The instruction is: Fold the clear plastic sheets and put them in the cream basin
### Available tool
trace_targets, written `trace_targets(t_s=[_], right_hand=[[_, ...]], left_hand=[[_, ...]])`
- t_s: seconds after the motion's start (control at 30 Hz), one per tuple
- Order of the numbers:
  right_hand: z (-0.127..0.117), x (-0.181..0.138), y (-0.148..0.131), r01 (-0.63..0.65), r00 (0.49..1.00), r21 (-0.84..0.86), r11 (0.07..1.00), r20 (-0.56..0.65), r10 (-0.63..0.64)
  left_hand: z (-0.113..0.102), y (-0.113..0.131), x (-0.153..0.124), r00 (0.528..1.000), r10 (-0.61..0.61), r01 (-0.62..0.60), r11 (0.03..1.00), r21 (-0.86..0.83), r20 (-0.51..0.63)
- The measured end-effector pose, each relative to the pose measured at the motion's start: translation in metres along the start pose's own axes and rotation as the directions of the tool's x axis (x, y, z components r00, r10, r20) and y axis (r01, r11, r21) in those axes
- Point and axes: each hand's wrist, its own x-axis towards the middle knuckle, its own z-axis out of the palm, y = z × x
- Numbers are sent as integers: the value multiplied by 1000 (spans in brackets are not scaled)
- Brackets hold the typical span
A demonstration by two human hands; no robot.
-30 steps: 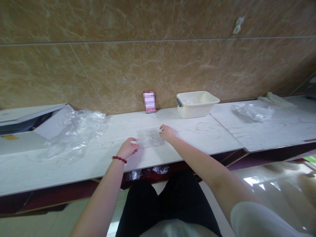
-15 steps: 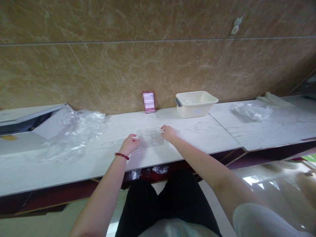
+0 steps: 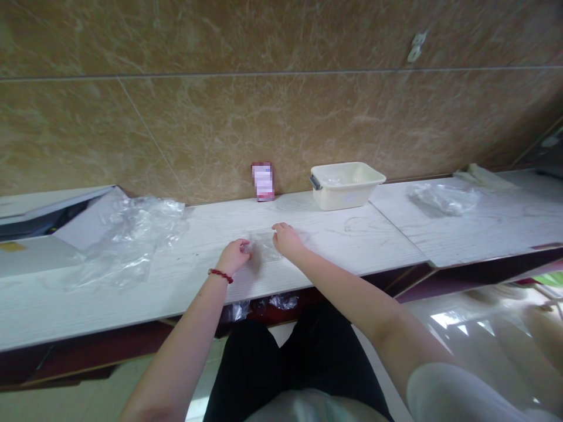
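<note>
A flat, clear plastic bag (image 3: 265, 246) lies on the white wood-grain counter (image 3: 206, 234) between my hands. My left hand (image 3: 234, 255), with a red beaded bracelet at the wrist, is closed at the bag's left end, a bit of plastic showing between thumb and fingers. Over the bag's right part rests my right hand (image 3: 288, 241). Its fingers are bent, with a gap between thumb and forefinger, and part of the bag shows beyond it to the right.
Against the wall stand a phone-like card (image 3: 263, 181) with a red edge and a cream plastic bin (image 3: 345, 196) with a grey latch. Crumpled clear plastic (image 3: 141, 234) lies at the left beside an open white box (image 3: 57, 255). More clear plastic (image 3: 444, 199) is at the right.
My right hand has moved left along the bag, closer to my left hand. My left hand has shifted slightly right, its fingers more curled. The view has shifted a little.
</note>
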Motion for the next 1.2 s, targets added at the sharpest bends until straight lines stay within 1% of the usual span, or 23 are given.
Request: trace_targets(t_s=[0.1, 0.2, 0.27, 0.33, 0.4, 0.43, 0.5, 0.57, 0.63, 0.7, 0.77, 0.9, 1.07, 1.2], right_hand=[[15, 3, -15, 62, 997, -16, 998, 39, -61], [34, 2, -20, 20, 996, -47, 999, 90, -16], [44, -1, -19, 0, 995, -60, 998, 96, 6], [50, -4, -17, -4, 996, -66, 998, 85, 9], [52, -6, -15, -4, 997, -67, 998, 77, 9], [52, -7, -15, -5, 997, -68, 998, 76, 10], [50, -8, -15, -9, 996, -75, 997, 87, 15], [47, -8, -15, -1, 991, -96, 995, 132, 13], [43, -8, -16, 14, 978, -128, 992, 209, 13], [39, -7, -17, 25, 966, -144, 989, 259, 13], [38, -7, -18, 18, 963, -142, 990, 270, 21], [39, -8, -19, -13, 968, -127, 992, 246, 45], [44, -9, -15, -82, 986, -78, 994, 136, 93], [40, -9, -8, -142, 981, -94, 985, 123, 153]], left_hand=[[-1, 0, 2, 1000, -1, 0, 1000, 24, 27], [-1, -3, 4, 999, 1, -3, 999, 48, 35], [-2, -6, 5, 999, 25, -28, 996, 81, 35], [-2, -8, 6, 998, 59, -57, 989, 139, -9], [-1, -5, 7, 989, 96, -72, 976, 206, -111], [1, -1, 7, 977, 132, -90, 967, 237, -167], [7, 11, 9, 943, 247, -182, 945, 273, -225], [15, 25, 12, 905, 388, -336, 903, 267, -173], [24, 36, 17, 900, 426, -398, 890, 222, -94], [32, 40, 21, 914, 406, -395, 903, 169, -29], [38, 38, 26, 924, 382, -380, 913, 151, 12], [41, 24, 31, 944, 327, -330, 917, 224, 51], [39, 14, 30, 969, 243, -244, 918, 313, 43], [34, 8, 28, 974, 226, -217, 905, 367, 17]])
